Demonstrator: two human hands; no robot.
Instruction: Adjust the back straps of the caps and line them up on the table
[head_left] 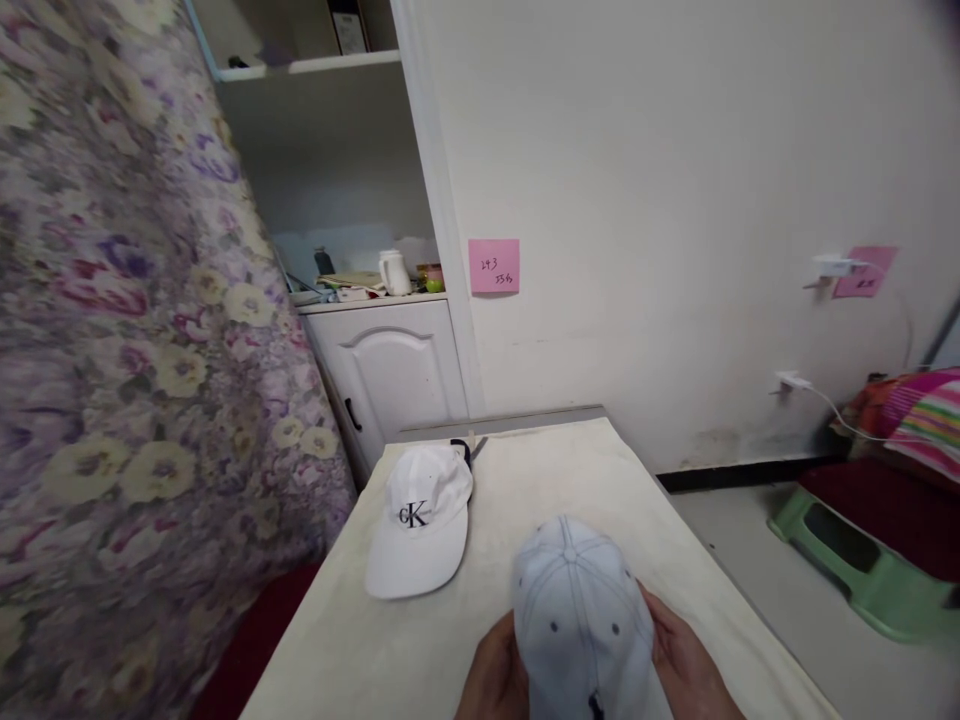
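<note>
A light blue baseball cap (pixel 574 590) is held between my two hands at the near end of the table. My left hand (pixel 491 672) grips its left side, and my right hand (pixel 686 655) grips its right side. Most of the fingertips are hidden behind the cap. Its crown faces up, with dark eyelets and a small dark mark low on the front; the lower part runs out of view. Farther off to the left, a white baseball cap (pixel 431 475) with black CK letters lies on the cloth, brim toward me.
A cream cloth (pixel 570 470) covers the table. Left hangs a floral curtain (pixel 150 350); behind stands a white cabinet (pixel 397 370) holding a white jug (pixel 394 272). Pink notes (pixel 495 280) stick to the wall. A green stool (pixel 862 570) and plugged-in chargers (pixel 791 380) are at right.
</note>
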